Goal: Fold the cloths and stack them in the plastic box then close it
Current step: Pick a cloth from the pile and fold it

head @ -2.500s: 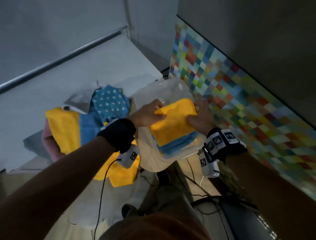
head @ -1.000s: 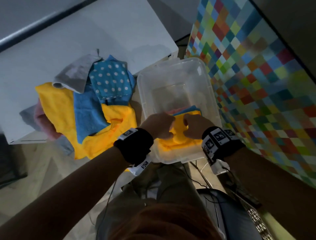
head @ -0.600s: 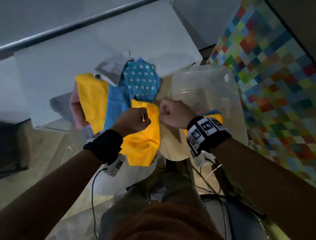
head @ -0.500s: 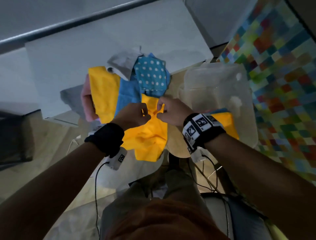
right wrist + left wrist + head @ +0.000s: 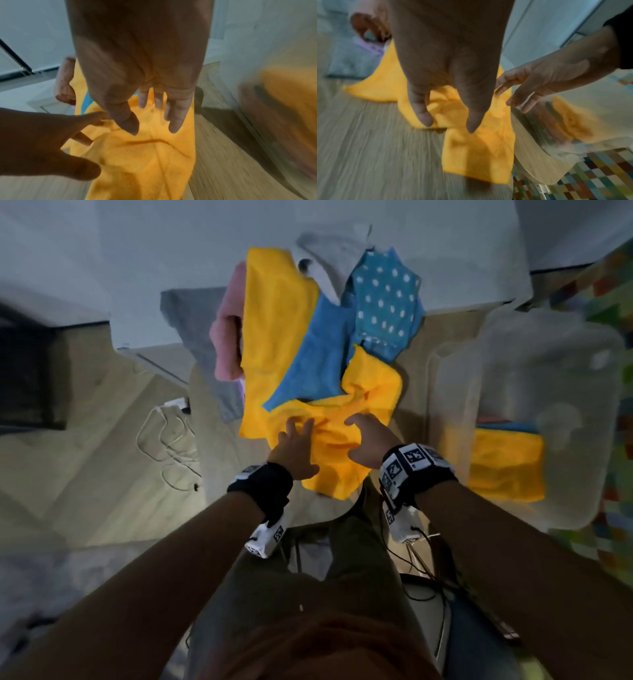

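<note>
A crumpled yellow cloth [image 5: 342,470] lies at the near edge of the cloth pile on the wooden table. My left hand [image 5: 294,440] and right hand [image 5: 363,436] hover over it side by side with fingers spread and straight, touching or just above its folds. In the left wrist view the left hand [image 5: 448,121] points down at the yellow cloth [image 5: 477,155]. The right hand [image 5: 154,128] in its own view does the same. The clear plastic box [image 5: 513,354] stands to the right, lidless, holding a folded yellow cloth [image 5: 507,463] on top of blue ones.
Behind the hands are a second yellow cloth [image 5: 274,313], a blue cloth [image 5: 318,361], a dotted blue cloth [image 5: 383,302], a grey cloth [image 5: 329,258] and a pink cloth [image 5: 229,337]. A white cable [image 5: 168,440] lies left. A chequered mat [image 5: 616,542] runs along the right.
Both hands left the box, where they pressed the folded yellow cloth down, and moved left to the pile. They pinched the loose yellow cloth half a second ago; now their fingers are spread.
</note>
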`<state>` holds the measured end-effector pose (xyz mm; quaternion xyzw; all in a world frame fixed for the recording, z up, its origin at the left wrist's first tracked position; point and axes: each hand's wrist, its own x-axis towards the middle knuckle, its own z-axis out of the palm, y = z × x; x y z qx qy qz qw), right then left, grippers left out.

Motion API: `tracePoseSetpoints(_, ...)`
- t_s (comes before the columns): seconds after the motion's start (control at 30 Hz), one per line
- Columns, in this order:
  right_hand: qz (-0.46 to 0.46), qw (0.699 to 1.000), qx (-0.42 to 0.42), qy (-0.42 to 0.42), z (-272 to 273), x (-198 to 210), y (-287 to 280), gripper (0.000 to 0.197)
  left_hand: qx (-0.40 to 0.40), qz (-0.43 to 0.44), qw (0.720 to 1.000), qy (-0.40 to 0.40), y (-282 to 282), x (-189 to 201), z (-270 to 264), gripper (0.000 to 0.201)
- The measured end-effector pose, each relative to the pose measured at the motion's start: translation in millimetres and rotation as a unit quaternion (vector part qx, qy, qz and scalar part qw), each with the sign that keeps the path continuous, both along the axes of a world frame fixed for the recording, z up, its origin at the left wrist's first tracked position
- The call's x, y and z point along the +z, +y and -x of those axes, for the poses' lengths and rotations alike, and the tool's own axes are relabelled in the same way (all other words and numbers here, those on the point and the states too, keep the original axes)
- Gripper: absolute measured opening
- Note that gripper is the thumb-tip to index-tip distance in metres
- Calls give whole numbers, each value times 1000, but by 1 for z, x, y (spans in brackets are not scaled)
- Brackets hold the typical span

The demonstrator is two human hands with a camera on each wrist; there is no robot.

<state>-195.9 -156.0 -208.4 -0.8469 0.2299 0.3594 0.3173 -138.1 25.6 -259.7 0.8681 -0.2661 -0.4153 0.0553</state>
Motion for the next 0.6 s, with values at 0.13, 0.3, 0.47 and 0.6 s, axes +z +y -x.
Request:
tracePoseSetpoints(0.13, 56, 993, 10, -105, -4, -24, -2, 78, 210, 111, 968, -87, -3, -17, 17, 112)
tracePoseSetpoints(0.3, 137, 968, 97, -184, -34, -22, 0, 80, 349, 259, 894, -107, 0, -14, -1, 118)
tracePoseSetpoints(0.47, 111, 981, 64, -146, -53, -11, 0, 36, 333, 228, 915, -11, 12, -1, -21, 109)
tracePoseSetpoints(0.6, 12, 971, 80, -226, -58, 24, 16, 42, 230, 175, 954, -78, 22, 24, -28, 61)
